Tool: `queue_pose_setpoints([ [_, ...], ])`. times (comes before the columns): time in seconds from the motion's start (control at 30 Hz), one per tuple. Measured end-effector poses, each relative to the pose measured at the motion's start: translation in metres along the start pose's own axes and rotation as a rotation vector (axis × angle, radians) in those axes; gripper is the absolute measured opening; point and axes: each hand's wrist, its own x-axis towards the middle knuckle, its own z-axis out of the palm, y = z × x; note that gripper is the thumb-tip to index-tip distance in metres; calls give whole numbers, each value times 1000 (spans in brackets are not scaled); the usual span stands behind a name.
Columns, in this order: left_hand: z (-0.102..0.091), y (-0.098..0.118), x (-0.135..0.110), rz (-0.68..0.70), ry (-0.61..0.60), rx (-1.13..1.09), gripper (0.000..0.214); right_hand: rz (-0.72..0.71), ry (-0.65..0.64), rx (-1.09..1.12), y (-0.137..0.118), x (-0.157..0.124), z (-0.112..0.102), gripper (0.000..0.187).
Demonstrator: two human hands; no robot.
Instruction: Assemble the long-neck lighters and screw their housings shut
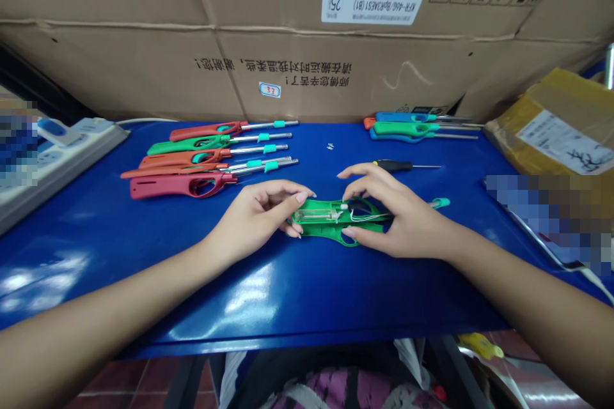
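An opened green gas lighter [323, 205] lies in front of me, its inside showing a clear tank, white parts and thin wires. A second green casing half [320, 230] rests along its near side. My left hand [256, 214] pinches the left end of the lighter, thumb on top and fingers beneath. Across the trigger end is my right hand [407, 214], its thumb on the near casing half and fingertips at the far edge. The right hand partly hides the metal tube, whose turquoise tip [440, 203] shows beyond it.
Several red, orange and green lighters [185, 185] lie in a row at the left. More lighters [403, 128] sit at the back right, near a screwdriver [396, 165]. A large carton [288, 45] stands behind, a power strip [62, 160] at left, a taped box [551, 121] at right.
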Motion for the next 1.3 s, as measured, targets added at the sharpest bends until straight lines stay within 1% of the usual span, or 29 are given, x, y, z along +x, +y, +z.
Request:
queue_pose_setpoints([
  [0.07, 0, -1, 1, 19, -16, -25, 31, 16, -16, -67, 4, 1, 2, 31],
  [0.13, -1, -1, 0, 57, -26, 11, 29, 37, -28, -95, 8, 0, 3, 27],
  [0.2, -2, -2, -1, 157, -22, 152, 28, 54, -17, -113, 10, 0, 2, 26],
  [0.33, -4, -4, -4, 437, -22, 539, 21, 45, -9, -176, 8, -2, 2, 31],
  [0.4, -6, -6, -4, 513, -22, 656, 18, 49, -25, -189, 5, -2, 3, 34],
  [0.53, -8, -8, -3, 608, -37, 807, 17, 59, -21, -181, 3, -2, 6, 34],
  [0.6, -8, -7, -2, 626, -45, 851, 16, 61, 2, -174, 3, -2, 8, 32],
  [0.7, -9, -7, -1, 618, -48, 882, 14, 71, 18, -164, 3, -2, 9, 31],
  [0.9, -8, -9, -1, 573, -90, 885, 15, 100, -25, -168, 1, -2, 10, 30],
  [1.03, -7, -8, -2, 557, -100, 881, 7, 120, -47, -184, 3, -2, 10, 31],
  [1.13, -8, -6, -2, 595, -74, 868, 10, 131, -37, -182, 5, -2, 10, 30],
  [1.23, -10, -6, 0, 635, -43, 803, 15, 130, -34, -181, 5, -2, 9, 29],
  [1.3, -12, -7, 2, 605, -10, 770, 18, 122, -58, -180, 4, -3, 8, 29],
])
